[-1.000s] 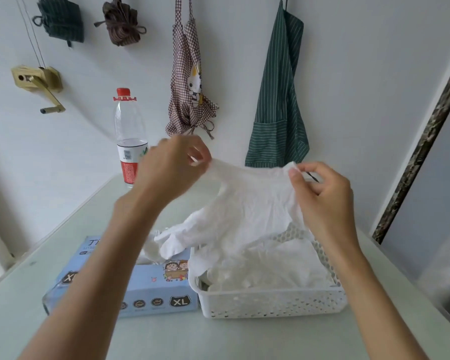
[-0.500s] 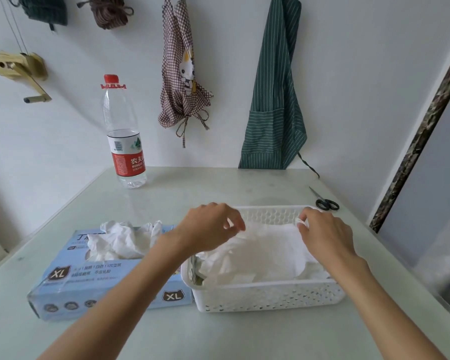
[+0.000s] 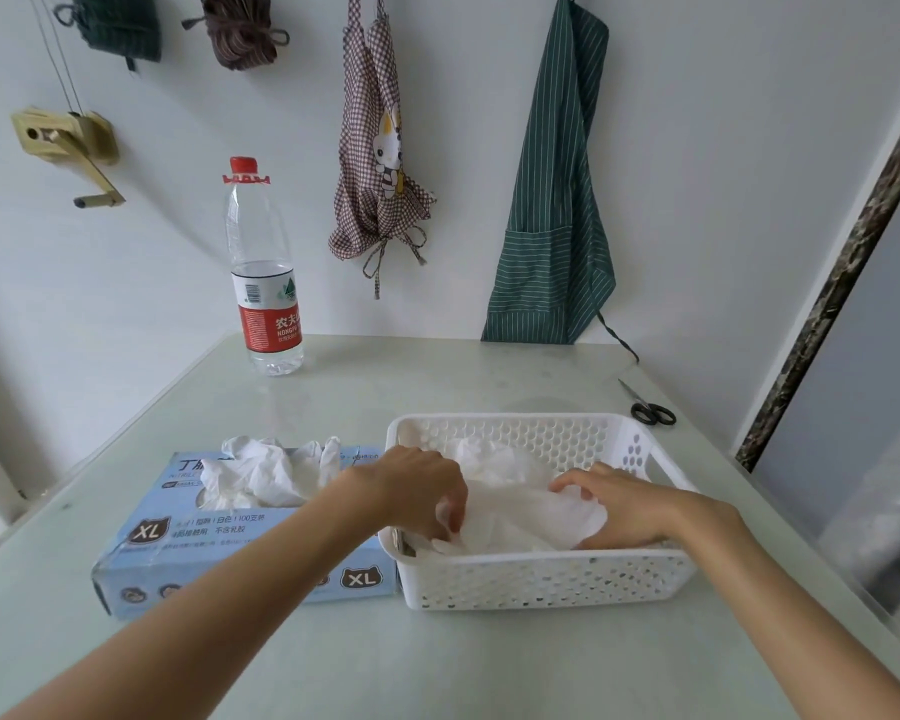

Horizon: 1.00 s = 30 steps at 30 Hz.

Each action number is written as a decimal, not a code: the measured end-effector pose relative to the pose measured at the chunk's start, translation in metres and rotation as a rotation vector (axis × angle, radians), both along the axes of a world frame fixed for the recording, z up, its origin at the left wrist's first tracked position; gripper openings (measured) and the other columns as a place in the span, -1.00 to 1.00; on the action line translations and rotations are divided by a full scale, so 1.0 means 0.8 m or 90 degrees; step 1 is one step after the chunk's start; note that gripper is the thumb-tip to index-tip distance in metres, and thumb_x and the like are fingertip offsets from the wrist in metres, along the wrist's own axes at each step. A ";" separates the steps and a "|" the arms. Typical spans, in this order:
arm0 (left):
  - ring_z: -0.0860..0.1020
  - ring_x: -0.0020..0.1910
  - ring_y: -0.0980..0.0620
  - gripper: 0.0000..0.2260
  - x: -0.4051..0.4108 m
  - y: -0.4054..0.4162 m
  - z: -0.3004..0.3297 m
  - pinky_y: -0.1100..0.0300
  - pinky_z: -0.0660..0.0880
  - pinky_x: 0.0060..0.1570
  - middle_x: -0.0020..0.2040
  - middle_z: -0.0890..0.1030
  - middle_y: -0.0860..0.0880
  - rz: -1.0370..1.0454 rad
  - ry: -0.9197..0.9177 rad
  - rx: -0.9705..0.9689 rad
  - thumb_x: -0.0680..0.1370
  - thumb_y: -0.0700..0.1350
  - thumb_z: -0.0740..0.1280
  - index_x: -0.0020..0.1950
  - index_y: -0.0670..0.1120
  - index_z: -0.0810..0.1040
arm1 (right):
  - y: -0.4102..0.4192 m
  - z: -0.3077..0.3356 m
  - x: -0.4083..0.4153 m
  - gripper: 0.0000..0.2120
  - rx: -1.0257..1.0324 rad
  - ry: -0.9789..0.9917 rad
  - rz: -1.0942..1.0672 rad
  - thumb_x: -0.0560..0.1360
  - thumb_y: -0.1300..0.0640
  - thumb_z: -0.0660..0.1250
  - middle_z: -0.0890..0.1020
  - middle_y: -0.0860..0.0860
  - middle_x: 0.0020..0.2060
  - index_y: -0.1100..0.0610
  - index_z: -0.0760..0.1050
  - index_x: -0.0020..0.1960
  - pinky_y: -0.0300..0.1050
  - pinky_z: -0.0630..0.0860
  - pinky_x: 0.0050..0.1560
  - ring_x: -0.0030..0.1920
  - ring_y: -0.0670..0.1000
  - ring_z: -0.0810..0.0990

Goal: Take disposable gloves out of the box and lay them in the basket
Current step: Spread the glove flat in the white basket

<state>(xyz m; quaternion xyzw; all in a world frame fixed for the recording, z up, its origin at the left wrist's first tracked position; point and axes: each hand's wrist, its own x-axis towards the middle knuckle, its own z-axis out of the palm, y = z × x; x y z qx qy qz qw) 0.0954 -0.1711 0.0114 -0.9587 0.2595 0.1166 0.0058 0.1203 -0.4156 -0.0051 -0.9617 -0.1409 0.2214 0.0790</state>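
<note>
Both hands' fingers (image 3: 450, 517) curled on glove (image 3: 531, 511)

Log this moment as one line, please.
step: laying white glove in white perforated basket | left hand: pinching it | right hand: holding it
</note>
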 end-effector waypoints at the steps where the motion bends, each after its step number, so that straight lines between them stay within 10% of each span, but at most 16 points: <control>1: 0.43 -0.04 0.08 -0.81 -0.001 0.000 0.002 0.22 0.32 -0.09 0.07 0.57 0.06 0.004 0.003 -0.015 0.49 -0.02 0.40 0.10 0.05 0.60 | -0.001 -0.001 0.001 -0.29 -0.007 0.000 -0.003 0.41 -0.07 0.45 0.28 -0.08 0.16 -0.20 0.16 0.44 -0.06 0.33 0.32 0.26 -0.04 0.31; 9: 0.48 0.05 0.12 -0.84 -0.015 0.020 0.023 0.23 0.28 0.02 0.02 0.62 0.16 -0.015 -0.137 -0.004 0.51 0.08 0.35 0.04 0.09 0.61 | 0.006 0.034 -0.023 -0.63 0.044 -0.200 0.006 0.43 0.04 0.45 0.42 -0.14 0.07 -0.17 0.43 0.17 -0.19 0.39 0.00 0.06 -0.14 0.38; 13: 0.59 0.02 -0.02 -0.79 -0.022 0.009 0.006 0.15 0.41 0.16 0.05 0.66 0.03 -0.012 -0.064 0.058 0.55 -0.06 0.25 0.09 0.04 0.64 | 0.061 0.037 -0.049 -0.86 0.204 -0.102 0.081 0.42 -0.02 0.45 0.53 -0.16 -0.11 -0.13 0.56 -0.03 -0.27 0.45 -0.07 -0.11 -0.17 0.50; 30: 0.44 -0.05 0.16 -0.82 -0.064 0.186 -0.002 0.18 0.38 -0.10 0.05 0.58 0.17 0.404 -0.239 -0.337 0.57 0.15 0.23 0.08 0.19 0.57 | 0.138 0.078 -0.045 -0.91 0.173 -0.047 0.094 0.51 0.00 0.37 0.66 -0.10 -0.20 -0.02 0.63 -0.07 -0.19 0.53 -0.05 -0.29 -0.17 0.61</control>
